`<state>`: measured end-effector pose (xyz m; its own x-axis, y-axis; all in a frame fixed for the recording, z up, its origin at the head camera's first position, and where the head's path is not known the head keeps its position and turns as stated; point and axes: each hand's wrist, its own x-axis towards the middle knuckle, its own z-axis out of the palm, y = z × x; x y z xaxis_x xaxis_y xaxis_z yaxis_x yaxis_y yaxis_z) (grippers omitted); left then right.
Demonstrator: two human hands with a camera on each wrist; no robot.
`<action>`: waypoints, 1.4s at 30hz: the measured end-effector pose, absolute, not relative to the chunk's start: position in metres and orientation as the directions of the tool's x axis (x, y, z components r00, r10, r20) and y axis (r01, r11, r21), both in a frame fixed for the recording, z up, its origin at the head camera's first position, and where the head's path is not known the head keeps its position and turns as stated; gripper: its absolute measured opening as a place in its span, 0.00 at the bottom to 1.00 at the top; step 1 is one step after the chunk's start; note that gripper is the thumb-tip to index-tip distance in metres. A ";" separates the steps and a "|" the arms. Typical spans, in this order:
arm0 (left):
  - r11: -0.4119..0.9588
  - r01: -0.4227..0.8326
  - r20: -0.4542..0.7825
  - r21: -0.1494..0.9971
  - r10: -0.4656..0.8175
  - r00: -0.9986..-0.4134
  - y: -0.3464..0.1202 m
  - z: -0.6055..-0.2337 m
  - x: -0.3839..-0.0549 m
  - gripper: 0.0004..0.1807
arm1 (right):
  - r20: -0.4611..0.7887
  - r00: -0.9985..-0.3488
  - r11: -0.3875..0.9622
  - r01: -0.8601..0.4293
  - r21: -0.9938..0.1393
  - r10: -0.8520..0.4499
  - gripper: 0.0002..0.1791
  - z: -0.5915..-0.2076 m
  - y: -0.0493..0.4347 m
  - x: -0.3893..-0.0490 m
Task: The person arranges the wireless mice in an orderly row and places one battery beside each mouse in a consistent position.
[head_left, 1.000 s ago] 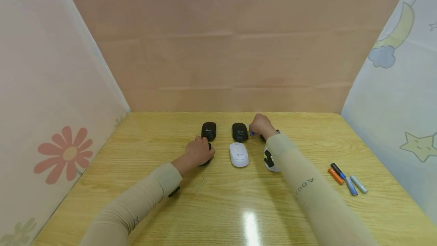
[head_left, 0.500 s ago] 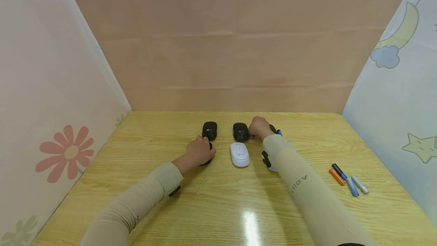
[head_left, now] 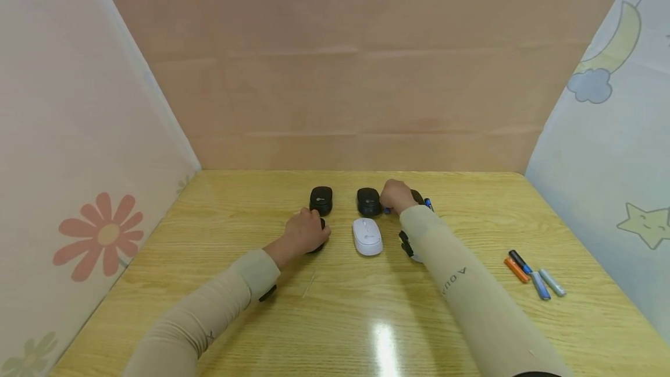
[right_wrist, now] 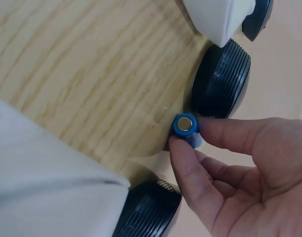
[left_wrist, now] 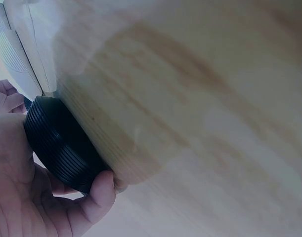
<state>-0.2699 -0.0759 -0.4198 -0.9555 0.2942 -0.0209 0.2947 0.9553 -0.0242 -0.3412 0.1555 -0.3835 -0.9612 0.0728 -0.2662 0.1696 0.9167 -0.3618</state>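
Observation:
My left hand (head_left: 305, 231) grips a black computer mouse (left_wrist: 64, 145) by its sides, thumb on one side. In the head view the hand hides most of that mouse. My right hand (head_left: 396, 196) pinches a small blue battery (right_wrist: 185, 124) between thumb and fingers, its flat metal end toward the right wrist camera. The battery is held low over the table, between a black mouse (head_left: 369, 202) on its left and another black mouse (head_left: 417, 197) on its right. A white mouse (head_left: 367, 236) lies nearer me, between the two hands.
A further black mouse (head_left: 321, 200) stands just beyond my left hand. Another blue battery (head_left: 429, 204) lies right of the rightmost black mouse. My right sleeve partly covers a white mouse (head_left: 416, 259). Several batteries, including an orange one (head_left: 516, 270), lie at the right. A brown backdrop (head_left: 335, 63) rises behind.
My right hand has shifted slightly left and toward me with the battery, uncovering more of the rightmost black mouse. The left hand stays on its mouse.

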 end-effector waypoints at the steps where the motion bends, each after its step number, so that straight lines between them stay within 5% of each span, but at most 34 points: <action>1: 0.955 0.295 -0.017 -0.022 0.295 -0.955 -0.076 -0.420 -0.270 0.29 | -0.266 -0.961 0.917 0.169 -0.362 0.072 0.05 -0.384 0.155 -0.341; 42: 0.958 0.287 -0.015 -0.004 0.287 -0.958 -0.077 -0.419 -0.271 0.30 | -0.289 -0.955 0.918 0.169 -0.358 0.063 0.07 -0.377 0.154 -0.341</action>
<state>-0.2707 -0.0773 -0.4186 -0.9579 0.2867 -0.0145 0.2867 0.9580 -0.0043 -0.3413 0.1543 -0.3775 -0.9553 0.0631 -0.2887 0.1689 0.9182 -0.3582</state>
